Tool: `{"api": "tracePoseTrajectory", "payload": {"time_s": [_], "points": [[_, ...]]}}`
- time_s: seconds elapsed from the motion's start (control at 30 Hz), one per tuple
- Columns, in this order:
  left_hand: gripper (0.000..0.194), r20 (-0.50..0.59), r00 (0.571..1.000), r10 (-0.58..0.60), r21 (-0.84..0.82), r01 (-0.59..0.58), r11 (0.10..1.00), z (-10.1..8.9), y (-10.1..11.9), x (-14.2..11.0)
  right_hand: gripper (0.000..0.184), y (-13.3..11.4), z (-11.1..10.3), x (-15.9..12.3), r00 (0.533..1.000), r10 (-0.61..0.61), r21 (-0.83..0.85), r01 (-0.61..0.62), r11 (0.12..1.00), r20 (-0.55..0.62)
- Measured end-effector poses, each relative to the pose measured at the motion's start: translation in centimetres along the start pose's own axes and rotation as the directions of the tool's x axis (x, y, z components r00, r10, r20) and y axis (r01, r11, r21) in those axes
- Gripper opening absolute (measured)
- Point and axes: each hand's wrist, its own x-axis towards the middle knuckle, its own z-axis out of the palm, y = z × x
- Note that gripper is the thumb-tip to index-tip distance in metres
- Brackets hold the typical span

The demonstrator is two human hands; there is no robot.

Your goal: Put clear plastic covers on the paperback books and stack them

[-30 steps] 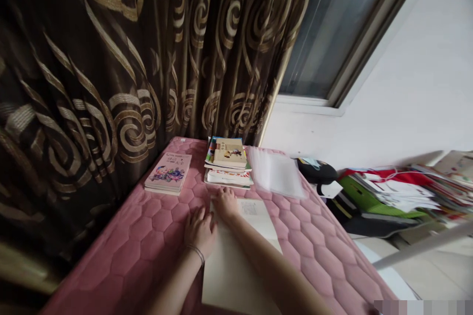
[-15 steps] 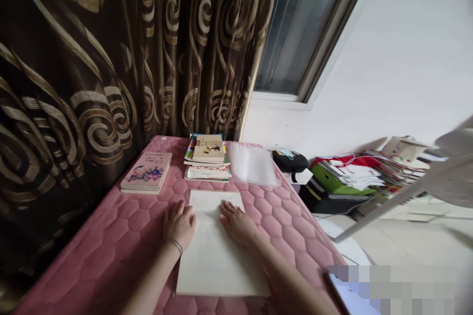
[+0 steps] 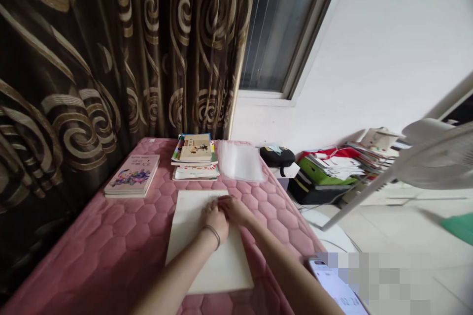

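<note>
A large cream-white sheet of paper (image 3: 219, 270) lies flat in front of me on the pink quilted mattress (image 3: 129, 236). My left hand (image 3: 215, 219), with a thin band at the wrist, rests over the upper part of the paper, its fingers bent. Right against it is my right hand (image 3: 233, 209), near the paper's right edge. Its fingers are drawn together and meet those of the left. Whatever lies between the fingertips is hidden.
Beyond the paper are a stack of books (image 3: 195, 155), two pale books (image 3: 132, 177) at left, and clear plastic sheets (image 3: 242, 161). A phone (image 3: 334, 285) lies at lower right. A white fan (image 3: 436, 155) stands beside the mattress, near piled papers (image 3: 334, 165).
Both hands lay flat and apart on either side of the paper. My left hand has moved right across it, and the hands now meet. The view has shifted slightly right.
</note>
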Motion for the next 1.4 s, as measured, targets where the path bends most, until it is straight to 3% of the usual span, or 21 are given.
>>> {"api": "tracePoseTrajectory", "payload": {"time_s": [0.13,0.2,0.47,0.63,0.8,0.9,1.17,1.27,1.4], "points": [[0.05,-0.018,0.996,-0.09,0.02,0.09,0.996,0.4,1.5,0.1,0.014,2.7,-0.2,0.3,0.973,0.194,-0.07,-0.204,0.976,-0.129],[0.049,-0.044,0.995,-0.092,0.016,0.093,0.996,0.6,1.7,-0.1,0.016,3.7,-0.1,0.6,0.943,0.286,-0.092,-0.304,0.948,-0.17],[0.045,-0.075,0.994,-0.082,-0.004,0.082,0.997,1.3,1.4,-0.1,0.029,4.4,-0.5,4.0,0.877,0.424,-0.142,-0.461,0.876,-0.227],[0.044,-0.096,0.993,-0.074,0.005,0.075,0.997,1.3,1.4,-0.2,0.029,4.2,-0.2,3.6,0.875,0.424,-0.174,-0.467,0.867,-0.235],[0.045,-0.112,0.991,-0.069,0.009,0.07,0.997,1.4,1.4,-0.4,0.032,4.2,-0.5,1.1,0.898,0.414,-0.19,-0.436,0.88,-0.147],[0.044,-0.118,0.991,-0.066,0.006,0.068,0.998,1.4,1.4,-0.3,0.033,4.2,-0.9,1.0,0.89,0.441,-0.179,-0.455,0.872,-0.113],[0.045,-0.09,0.993,-0.078,-0.017,0.077,0.997,1.3,1.4,-0.4,0.037,4.1,-0.8,4.6,0.834,0.496,-0.176,-0.541,0.823,-0.244],[0.045,-0.096,0.993,-0.074,-0.022,0.072,0.997,1.3,1.3,-0.4,0.036,3.4,-0.3,4.0,0.833,0.48,-0.194,-0.537,0.821,-0.274],[0.045,-0.103,0.991,-0.08,-0.022,0.078,0.997,1.6,1.3,-0.4,0.027,3.0,0.1,1.5,0.861,0.461,-0.212,-0.502,0.838,-0.218]]}}
